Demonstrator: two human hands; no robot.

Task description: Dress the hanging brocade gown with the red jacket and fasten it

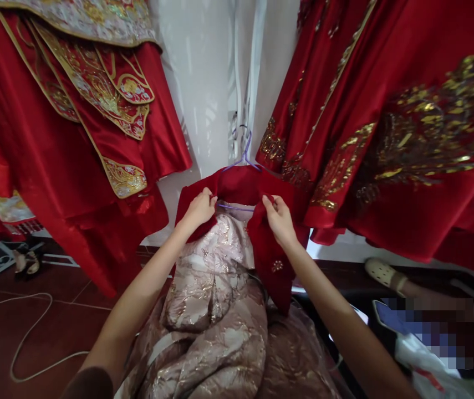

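A dark red jacket (272, 249) with small beaded ornaments hangs on a thin purple hanger (245, 157). My left hand (202, 209) pinches its front edge on the left, near the collar. On the opposite side my right hand (278, 219) grips the other edge, so the front is spread apart. Between the two edges shows a pale pink and gold brocade garment (220, 266), its folds heaped up toward me. Part of the hanger's lower bar crosses above the brocade.
Red satin garments with gold embroidery (114, 100) hang at the left, and sequined red ones (386, 138) at the right. A white cable (32, 332) lies on the floor. Another person's leg in a cream clog (386, 274), a phone (388, 317) and a plastic bag (423, 354) are at lower right.
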